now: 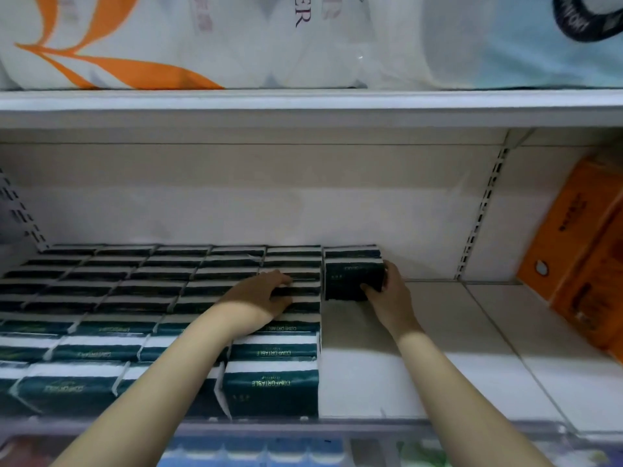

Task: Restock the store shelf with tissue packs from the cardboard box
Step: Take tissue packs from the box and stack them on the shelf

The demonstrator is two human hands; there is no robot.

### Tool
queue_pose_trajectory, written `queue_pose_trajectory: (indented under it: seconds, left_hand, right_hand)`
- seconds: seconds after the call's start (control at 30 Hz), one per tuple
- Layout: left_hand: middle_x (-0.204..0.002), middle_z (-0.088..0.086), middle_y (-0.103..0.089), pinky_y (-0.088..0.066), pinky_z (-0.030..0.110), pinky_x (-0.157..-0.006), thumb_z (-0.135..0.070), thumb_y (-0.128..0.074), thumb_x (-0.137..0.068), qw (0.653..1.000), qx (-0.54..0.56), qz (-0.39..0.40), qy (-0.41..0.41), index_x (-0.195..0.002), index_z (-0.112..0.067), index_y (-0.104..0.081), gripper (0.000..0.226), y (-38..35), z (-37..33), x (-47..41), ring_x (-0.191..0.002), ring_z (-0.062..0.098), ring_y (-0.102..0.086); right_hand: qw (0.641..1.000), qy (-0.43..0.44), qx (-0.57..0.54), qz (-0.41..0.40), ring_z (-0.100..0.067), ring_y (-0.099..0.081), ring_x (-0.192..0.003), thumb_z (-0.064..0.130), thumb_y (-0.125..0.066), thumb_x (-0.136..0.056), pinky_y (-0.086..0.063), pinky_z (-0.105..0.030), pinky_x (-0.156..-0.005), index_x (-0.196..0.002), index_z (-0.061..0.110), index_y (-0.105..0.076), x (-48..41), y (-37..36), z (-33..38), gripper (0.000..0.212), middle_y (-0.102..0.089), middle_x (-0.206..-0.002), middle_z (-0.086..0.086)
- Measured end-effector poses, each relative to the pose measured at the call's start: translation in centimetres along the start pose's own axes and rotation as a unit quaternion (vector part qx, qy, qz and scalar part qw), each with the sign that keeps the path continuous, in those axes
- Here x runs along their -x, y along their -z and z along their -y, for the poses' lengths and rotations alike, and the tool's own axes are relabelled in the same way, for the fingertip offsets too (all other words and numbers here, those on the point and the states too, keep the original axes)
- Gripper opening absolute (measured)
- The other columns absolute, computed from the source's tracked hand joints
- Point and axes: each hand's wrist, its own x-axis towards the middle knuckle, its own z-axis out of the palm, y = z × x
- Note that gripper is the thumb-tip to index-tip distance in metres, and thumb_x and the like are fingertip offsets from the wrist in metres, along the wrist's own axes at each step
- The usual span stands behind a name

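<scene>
At the bottom edge, blurred blue and green goods (256,449) lie on a lower level, perhaps more packaged paper, though the view is too soft to tell; above them runs the white shelf (421,348), its right part bare; two bare forearms reach in over its front lip; on the left part stand the stocked tissue packs (135,298), dark green with white bands, in tight rows from the lip back to the rear panel (269,203), the nearest printed COMFORTABLE upside down; the left hand (261,294) rests flat on top of these rows, fingers nearly straight and a little spread, gripping nothing; just right of the rows, deep in the shelf, the right hand (391,291) grips one dark green pack (350,279), thumb on its near face and fingers curled round its right side; farther right lean orange packs (580,251); overhead, the upper shelf (303,106) carries large wrapped paper rolls (202,38).
</scene>
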Motion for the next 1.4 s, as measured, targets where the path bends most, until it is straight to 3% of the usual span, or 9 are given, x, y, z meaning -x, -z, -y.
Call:
queue_pose_trajectory:
  seconds: [0.33, 0.57, 0.7, 0.8, 0.9, 1.0, 1.17, 1.27, 1.4]
  left_hand:
    - [-0.157, -0.009, -0.029, -0.033, 0.030, -0.109, -0.043, -0.047, -0.099, 1.000, -0.026, 0.018, 0.000, -0.144, -0.034, -0.038, 0.046, 0.3, 0.0, -0.1, -0.136, 0.017, -0.040]
    - [-0.152, -0.007, -0.037, -0.035, 0.027, -0.106, -0.038, -0.049, -0.099, 1.000, 0.011, 0.013, 0.003, -0.144, -0.032, -0.039, 0.046, 0.2, -0.2, 0.2, -0.132, 0.015, -0.042]
    - [-0.157, -0.012, -0.025, -0.025, 0.034, -0.117, -0.037, -0.049, -0.099, 0.999, 0.033, -0.024, -0.001, -0.146, -0.036, -0.033, 0.050, 0.0, -0.4, 0.9, -0.145, 0.014, -0.024]
    - [-0.158, -0.010, -0.024, -0.021, 0.025, -0.114, -0.035, -0.050, -0.099, 0.994, 0.068, -0.086, -0.001, -0.145, -0.038, -0.034, 0.049, 0.0, -0.6, 2.3, -0.146, 0.012, -0.021]
    - [-0.149, -0.006, -0.041, -0.038, 0.015, -0.093, -0.032, -0.054, -0.097, 0.978, 0.153, -0.144, -0.008, -0.141, -0.040, -0.041, 0.046, 0.2, -0.5, 4.1, -0.122, 0.012, -0.052]
    - [-0.123, -0.004, -0.060, -0.045, 0.012, -0.059, -0.031, -0.054, -0.097, 0.962, 0.193, -0.190, -0.018, -0.138, -0.038, -0.046, 0.043, 0.7, -0.1, 5.9, -0.064, 0.005, -0.060]
    - [-0.127, -0.015, -0.059, -0.043, 0.024, -0.101, -0.026, -0.055, -0.097, 0.925, 0.300, -0.228, -0.051, -0.131, -0.032, -0.052, 0.035, 1.3, 1.2, 10.6, -0.116, 0.003, -0.056]
    - [-0.126, -0.024, -0.056, -0.040, 0.011, -0.101, -0.018, -0.053, -0.098, 0.902, 0.349, -0.242, -0.082, -0.129, -0.031, -0.052, 0.033, 2.0, 2.8, 14.8, -0.119, -0.009, -0.051]
    - [-0.128, -0.015, -0.060, -0.042, 0.017, -0.102, -0.015, -0.052, -0.098, 0.872, 0.396, -0.276, -0.081, -0.126, -0.030, -0.054, 0.031, 2.8, 6.3, 20.5, -0.119, -0.005, -0.054]
  right_hand:
    - [1.000, -0.003, 0.006, 0.015, -0.008, -0.051, -0.105, 0.017, -0.077, -0.083, -0.039, -0.019, -0.086, -0.143, 0.018, -0.036, 0.0, -1.0, 0.4, 0.073, -0.058, -0.120, 0.006]
    - [0.998, -0.034, 0.042, -0.027, -0.028, -0.059, -0.112, 0.028, -0.076, -0.082, -0.039, -0.025, -0.079, -0.132, 0.015, -0.043, -0.1, -2.1, 0.4, 0.061, -0.064, -0.119, -0.003]
    - [0.998, -0.061, 0.019, 0.019, -0.026, -0.057, -0.116, 0.031, -0.080, -0.078, -0.044, -0.030, -0.089, -0.132, 0.019, -0.041, -0.7, -1.3, 0.0, 0.068, -0.062, -0.122, -0.002]
    - [0.997, -0.076, -0.003, -0.002, -0.026, -0.045, -0.131, 0.046, -0.077, -0.078, -0.039, -0.044, -0.109, -0.143, 0.020, -0.030, -0.2, -0.4, 0.9, 0.084, -0.047, -0.143, -0.004]
    - [0.995, -0.036, -0.016, -0.090, -0.023, -0.025, -0.145, 0.047, -0.066, -0.087, -0.027, -0.044, -0.117, -0.152, 0.016, -0.022, 1.2, 0.2, 3.6, 0.084, -0.027, -0.158, -0.003]
    - [0.990, 0.014, -0.074, -0.116, -0.017, -0.030, -0.142, 0.035, -0.062, -0.093, -0.027, -0.025, -0.111, -0.147, 0.018, -0.034, 3.6, 0.0, 7.5, 0.063, -0.033, -0.154, 0.001]
    - [0.984, 0.086, -0.148, -0.047, -0.007, -0.048, -0.119, 0.027, -0.060, -0.095, -0.040, -0.020, -0.099, -0.133, 0.026, -0.051, 9.7, -2.0, 13.3, 0.039, -0.050, -0.127, 0.012]
    - [0.976, 0.107, -0.189, 0.009, 0.008, -0.051, -0.108, 0.023, -0.052, -0.100, -0.038, 0.000, -0.087, -0.131, 0.025, -0.051, 13.8, -3.8, 16.3, 0.032, -0.054, -0.126, 0.013]
    - [0.970, 0.138, -0.186, 0.072, 0.012, -0.051, -0.113, 0.017, -0.049, -0.101, -0.037, 0.001, -0.093, -0.135, 0.015, -0.052, 19.4, -6.8, 19.1, 0.035, -0.056, -0.133, 0.009]
